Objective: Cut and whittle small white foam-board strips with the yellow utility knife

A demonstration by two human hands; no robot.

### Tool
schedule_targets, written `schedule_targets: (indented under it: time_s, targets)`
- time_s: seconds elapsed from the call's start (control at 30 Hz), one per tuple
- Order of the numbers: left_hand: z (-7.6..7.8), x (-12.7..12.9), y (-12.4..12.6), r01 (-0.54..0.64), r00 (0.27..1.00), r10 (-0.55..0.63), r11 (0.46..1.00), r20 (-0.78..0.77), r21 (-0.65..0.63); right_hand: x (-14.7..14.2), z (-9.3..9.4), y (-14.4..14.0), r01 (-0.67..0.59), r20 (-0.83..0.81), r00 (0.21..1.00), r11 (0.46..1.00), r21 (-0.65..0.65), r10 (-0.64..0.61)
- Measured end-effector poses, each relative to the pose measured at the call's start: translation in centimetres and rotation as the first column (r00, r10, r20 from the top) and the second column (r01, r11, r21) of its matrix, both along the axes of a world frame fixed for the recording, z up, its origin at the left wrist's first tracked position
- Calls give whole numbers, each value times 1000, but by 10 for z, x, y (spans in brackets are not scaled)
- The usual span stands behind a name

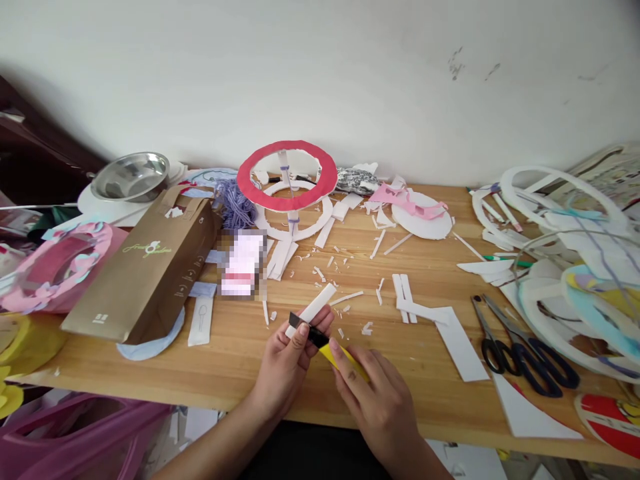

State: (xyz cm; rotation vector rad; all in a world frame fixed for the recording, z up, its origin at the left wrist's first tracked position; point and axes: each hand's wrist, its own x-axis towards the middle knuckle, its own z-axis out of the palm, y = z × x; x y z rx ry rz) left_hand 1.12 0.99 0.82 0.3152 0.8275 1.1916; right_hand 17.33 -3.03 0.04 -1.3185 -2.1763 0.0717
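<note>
My left hand (287, 363) grips a white foam strip (315, 307) that points up and to the right over the wooden table (240, 360). My right hand (377, 393) holds a yellow utility knife (340, 357); its black blade end (307, 328) lies against the strip, close to my left fingers. Small white foam scraps (350, 293) lie scattered just beyond both hands.
A red ring on a white foam stand (287, 177) rises at the back centre. A brown paper bag (150, 273) and a steel bowl (131, 177) sit to the left. Black scissors (520, 350) and stacked foam rings (560, 220) crowd the right side.
</note>
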Motion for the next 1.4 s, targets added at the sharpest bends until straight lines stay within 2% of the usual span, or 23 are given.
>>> schedule_targets:
  time_s: [0.4,0.5,0.57,0.63,0.73,0.83,0.93,1.0,1.1,1.17,1.23,1.33,1.4]
  targets:
    - [2,6,3,-88,994,80,989,-71,-119,3,-5,0,51,-3,999,998,-25,-51]
    - [0,5,6,-84,994,76,991,-84,-102,7,-11,3,138,-83,986,988,-71,-143]
    - [-3,2,7,-72,991,59,993,-123,-98,11,-15,6,223,-160,956,963,-151,-246]
    - [-6,-1,5,-19,982,3,997,-191,-81,15,-15,8,279,-251,904,923,-264,-345]
    - [-6,-6,-1,160,932,-157,987,-328,-17,16,-9,10,267,-406,800,867,-421,-443]
    - [-1,-7,-11,355,847,-287,932,-447,76,10,2,11,185,-527,701,836,-517,-481]
    - [6,-8,-18,475,773,-311,861,-552,180,2,10,12,148,-561,597,766,-625,-574]
    - [10,-9,-19,525,698,-265,822,-665,223,-1,14,11,122,-557,547,718,-685,-625]
    - [8,-14,-15,570,548,-123,778,-827,263,-3,19,8,82,-564,509,689,-720,-650]
    - [3,-20,-11,582,460,37,742,-887,333,-4,21,6,74,-561,493,674,-735,-665]
    - [-4,-26,-8,601,389,217,677,-895,426,-6,23,4,68,-555,497,667,-742,-667]
    - [-12,-33,-7,643,335,369,583,-867,496,-9,26,0,68,-553,492,664,-745,-672]
    - [-16,-36,-8,660,321,397,558,-860,503,-11,26,-1,63,-551,481,654,-754,-682]
